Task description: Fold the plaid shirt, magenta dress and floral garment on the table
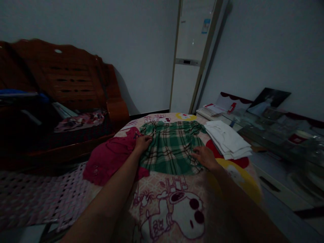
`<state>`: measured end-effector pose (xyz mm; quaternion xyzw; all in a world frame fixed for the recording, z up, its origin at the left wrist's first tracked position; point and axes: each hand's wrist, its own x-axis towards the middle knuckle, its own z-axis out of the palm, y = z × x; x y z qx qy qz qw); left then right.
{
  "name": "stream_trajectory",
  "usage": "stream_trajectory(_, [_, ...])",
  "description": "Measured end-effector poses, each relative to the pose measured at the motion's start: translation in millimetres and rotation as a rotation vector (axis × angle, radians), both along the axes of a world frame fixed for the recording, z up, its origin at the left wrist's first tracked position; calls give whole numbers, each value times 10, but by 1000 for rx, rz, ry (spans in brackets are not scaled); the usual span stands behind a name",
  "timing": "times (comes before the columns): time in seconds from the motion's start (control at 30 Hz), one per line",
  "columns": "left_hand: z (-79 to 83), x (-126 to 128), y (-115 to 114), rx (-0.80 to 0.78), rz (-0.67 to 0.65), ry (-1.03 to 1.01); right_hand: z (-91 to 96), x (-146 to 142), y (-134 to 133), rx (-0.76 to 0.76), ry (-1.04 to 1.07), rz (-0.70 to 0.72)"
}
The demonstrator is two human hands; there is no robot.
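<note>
A green plaid garment (pixel 172 146) lies spread flat on a cartoon-print sheet (pixel 174 202) covering a table. My left hand (pixel 142 142) rests on the garment's left edge, fingers curled and pinching the cloth. My right hand (pixel 205 157) lies on its right edge with fingers stretched flat on the fabric. A crumpled magenta garment (pixel 111 158) sits just left of my left hand. A stack of folded white cloth (pixel 227 139) lies to the right of the plaid garment.
A dark wooden bench (pixel 68 84) with clutter stands at the left. A tall white air conditioner (pixel 192 54) fills the far corner. A glass-topped low table (pixel 273 131) with papers and a framed picture (pixel 269 101) runs along the right wall.
</note>
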<state>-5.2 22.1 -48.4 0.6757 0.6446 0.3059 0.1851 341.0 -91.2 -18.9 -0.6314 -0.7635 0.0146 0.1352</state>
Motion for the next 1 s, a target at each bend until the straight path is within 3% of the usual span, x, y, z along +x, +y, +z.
stream_trajectory(0.17, [264,163,-162,-20,-93,204,-230,-126,-312,133,-109,-94])
stream_trajectory(0.3, [334,240,-497,142,-174,234,-258,-70,-269,200,100,-241])
stream_trajectory(0.37, [299,185,-677,196,-114,200,-231,80,-219,269,334,-366])
stream_trajectory(0.47, [219,17,-876,148,69,140,-217,396,-185,391,647,-611])
stream_trajectory(0.57, [165,-121,-969,72,125,90,-265,663,-199,416,767,-771])
stream_trajectory(0.73, [147,-146,-1002,81,41,151,-373,831,-238,578,750,-840])
stream_trajectory(0.9, [142,-134,-1026,78,123,198,-354,853,-280,689,628,-887])
stream_trajectory(1.0, [119,-139,-1031,105,141,123,-278,683,-298,736,470,-736])
